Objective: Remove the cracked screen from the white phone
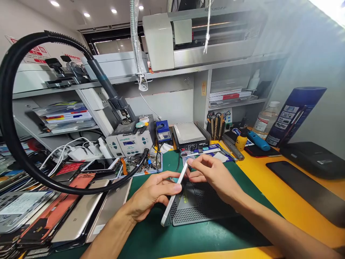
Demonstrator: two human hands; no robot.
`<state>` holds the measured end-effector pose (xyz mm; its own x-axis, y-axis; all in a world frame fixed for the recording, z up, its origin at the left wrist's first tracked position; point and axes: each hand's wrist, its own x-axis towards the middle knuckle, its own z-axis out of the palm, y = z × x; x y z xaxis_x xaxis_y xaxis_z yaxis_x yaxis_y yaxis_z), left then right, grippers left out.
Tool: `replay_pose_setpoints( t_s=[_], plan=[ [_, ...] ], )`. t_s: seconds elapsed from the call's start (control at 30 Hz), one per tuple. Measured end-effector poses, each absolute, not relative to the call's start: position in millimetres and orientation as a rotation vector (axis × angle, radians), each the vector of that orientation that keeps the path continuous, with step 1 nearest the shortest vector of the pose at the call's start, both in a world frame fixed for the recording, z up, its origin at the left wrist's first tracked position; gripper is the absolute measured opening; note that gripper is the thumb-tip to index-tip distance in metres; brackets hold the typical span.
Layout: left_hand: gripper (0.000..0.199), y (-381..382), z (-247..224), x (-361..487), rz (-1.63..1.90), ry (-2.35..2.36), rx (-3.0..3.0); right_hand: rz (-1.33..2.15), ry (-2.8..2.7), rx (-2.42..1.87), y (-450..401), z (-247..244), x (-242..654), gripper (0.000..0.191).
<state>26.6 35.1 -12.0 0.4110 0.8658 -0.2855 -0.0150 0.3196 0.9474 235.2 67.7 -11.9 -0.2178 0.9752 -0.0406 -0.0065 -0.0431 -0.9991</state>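
A thin device with a pale, silvery edge [172, 201], shaped like a phone or small tablet, stands tilted on its side. My left hand [155, 192] grips it near the middle of its long edge, thumb on the edge. The thumb and fingers of my right hand [210, 172] pinch its upper far end. Beneath and behind it lies a dark grey pad with a honeycomb pattern [194, 215], on a green mat [210, 235]. The device's faces are mostly hidden by the steep angle.
Stacked phones and phone parts [81, 212] lie at the left, under a looping black hose [7, 108]. Behind are a grey soldering station [130, 142], a parts tray [159, 169] and a heating plate [190, 133]. A yellow bottle [240, 142] and black mat [304, 190] are at the right.
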Motion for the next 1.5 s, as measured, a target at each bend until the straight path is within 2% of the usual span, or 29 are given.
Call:
replay_pose_setpoints(
  t_s=[0.23, 0.5, 1.0, 1.27, 1.5],
  plan=[
    [0.044, 38.1, -16.2, 25.2, 0.696, 0.963, 1.084, 1.449, -1.293, -1.065, 69.1, -14.1, 236.5, 0.032],
    [0.039, 39.5, -16.4, 26.9, 0.687, 0.97, 1.1, 1.444, -1.244, -1.085, 70.5, -16.8, 233.1, 0.019],
    [0.043, 41.1, -13.8, 32.7, 0.615, 0.963, 1.13, 1.474, -1.176, -1.086, 73.7, -24.0, 232.2, 0.014],
    [0.033, 47.0, -13.9, 50.6, 0.57, 1.019, 1.158, 1.442, -1.164, -1.058, 70.9, -28.4, 238.1, 0.023],
    [0.043, 57.6, -17.3, 59.4, 0.486, 1.078, 1.121, 1.442, -1.196, -1.078, 74.4, -34.6, 239.7, 0.021]
  ],
)
